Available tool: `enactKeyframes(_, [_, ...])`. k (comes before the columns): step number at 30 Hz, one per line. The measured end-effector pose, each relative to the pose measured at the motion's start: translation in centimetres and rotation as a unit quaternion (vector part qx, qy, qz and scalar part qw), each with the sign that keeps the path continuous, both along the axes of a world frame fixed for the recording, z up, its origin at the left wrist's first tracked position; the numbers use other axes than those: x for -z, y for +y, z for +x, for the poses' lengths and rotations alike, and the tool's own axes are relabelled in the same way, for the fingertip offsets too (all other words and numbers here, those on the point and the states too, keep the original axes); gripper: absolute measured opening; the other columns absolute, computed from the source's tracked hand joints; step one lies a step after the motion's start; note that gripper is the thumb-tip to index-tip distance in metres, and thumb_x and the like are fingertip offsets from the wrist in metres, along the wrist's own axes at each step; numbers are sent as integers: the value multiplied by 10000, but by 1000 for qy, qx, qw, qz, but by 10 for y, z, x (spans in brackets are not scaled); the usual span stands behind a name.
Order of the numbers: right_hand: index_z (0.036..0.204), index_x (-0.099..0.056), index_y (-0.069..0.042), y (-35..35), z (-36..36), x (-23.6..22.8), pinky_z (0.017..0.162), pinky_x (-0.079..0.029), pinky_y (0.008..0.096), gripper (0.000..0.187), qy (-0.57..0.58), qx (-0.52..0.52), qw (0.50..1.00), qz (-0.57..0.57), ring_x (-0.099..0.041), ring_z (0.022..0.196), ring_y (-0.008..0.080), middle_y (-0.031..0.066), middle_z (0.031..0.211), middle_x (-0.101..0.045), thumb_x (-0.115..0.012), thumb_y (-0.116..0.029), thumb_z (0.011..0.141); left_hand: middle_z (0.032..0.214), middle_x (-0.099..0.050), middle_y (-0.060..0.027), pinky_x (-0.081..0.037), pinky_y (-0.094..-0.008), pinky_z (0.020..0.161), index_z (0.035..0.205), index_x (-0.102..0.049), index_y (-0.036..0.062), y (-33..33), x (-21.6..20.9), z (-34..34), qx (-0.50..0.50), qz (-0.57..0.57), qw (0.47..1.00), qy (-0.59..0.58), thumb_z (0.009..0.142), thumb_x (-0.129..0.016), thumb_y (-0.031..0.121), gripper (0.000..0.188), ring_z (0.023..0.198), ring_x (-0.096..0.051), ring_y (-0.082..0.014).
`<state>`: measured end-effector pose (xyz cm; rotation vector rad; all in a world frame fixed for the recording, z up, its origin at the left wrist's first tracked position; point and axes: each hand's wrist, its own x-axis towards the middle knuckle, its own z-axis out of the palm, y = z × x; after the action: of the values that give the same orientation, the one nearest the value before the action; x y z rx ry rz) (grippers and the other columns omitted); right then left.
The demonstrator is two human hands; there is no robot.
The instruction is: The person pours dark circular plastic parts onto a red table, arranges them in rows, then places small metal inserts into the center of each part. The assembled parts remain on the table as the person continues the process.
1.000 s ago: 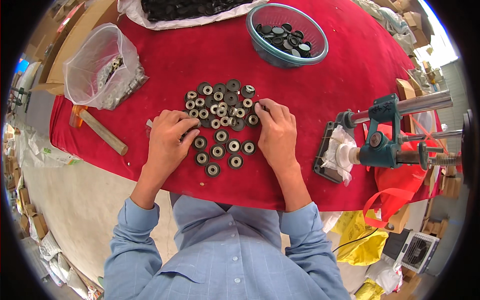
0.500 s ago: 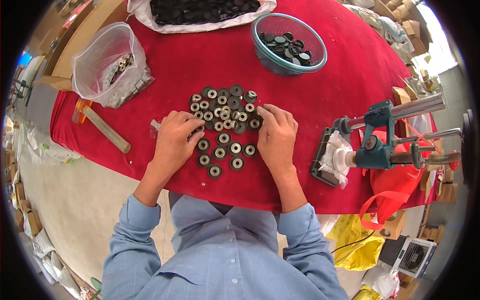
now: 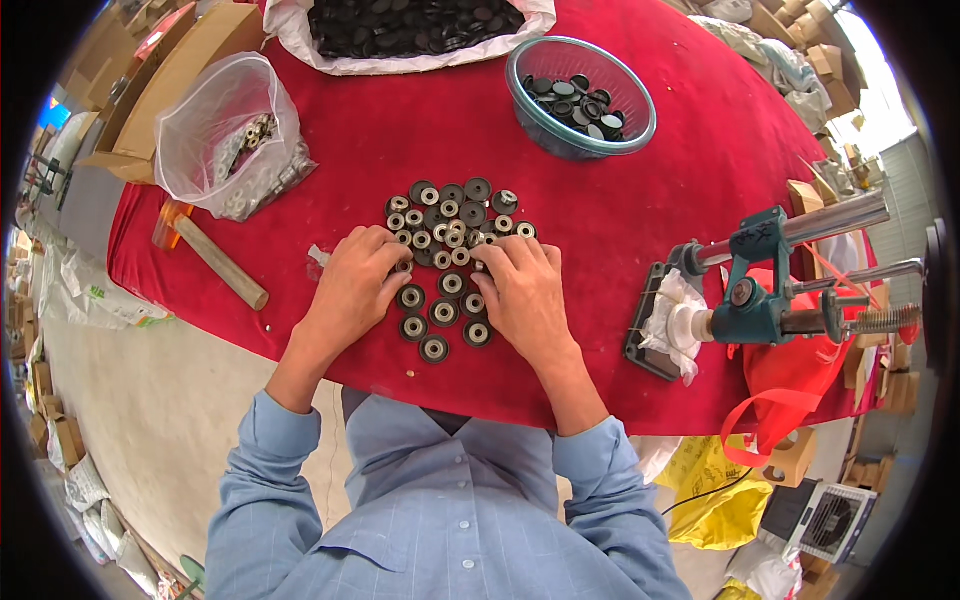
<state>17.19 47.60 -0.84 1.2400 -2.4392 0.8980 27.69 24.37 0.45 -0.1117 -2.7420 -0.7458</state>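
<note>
Between my hands lies a cluster of black round caps (image 3: 477,188) and small silver ring bearings (image 3: 442,260). Toward the near side, several black caps each have a bearing seated in them, such as this capped bearing (image 3: 434,348). My left hand (image 3: 355,278) is at the cluster's left edge, thumb and forefinger closed around a bearing (image 3: 403,266). My right hand (image 3: 528,298) reaches in from the right, its fingers bent down over a bearing (image 3: 480,266) that they partly hide.
A teal clear bowl (image 3: 648,125) of black caps and a white sack (image 3: 290,45) of more caps stand at the back. Left are a plastic bag (image 3: 185,135) of metal parts and a hammer (image 3: 222,262). A green hand press (image 3: 752,255) stands right.
My right hand has moved left and slightly nearer, from the cluster's right edge to its middle. My left hand stays at the left edge. The whole view has shifted slightly.
</note>
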Motion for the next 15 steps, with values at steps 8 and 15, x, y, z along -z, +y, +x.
enactKeyframes(8, [1020,-712,-108,4,-8,4,925,-449,447,242,0,14,999,-42,-653,998,263,39,1010,-668,-832,-86,811,1097,-684,-149,-513,-473,951,1065,-692,22,-3,-2,0,-5,9,1000,-7,877,-787,48,212,1089,-646,-364])
enactKeyframes(15, [988,-741,-85,3,-7,5,932,-442,438,166,41,-5,999,-14,-643,1019,241,34,1058,-662,-781,-61,828,1039,-697,-142,-536,-471,883,1062,-694,27,2,-3,-1,-13,39,998,47,878,-796,56,212,995,-676,-360])
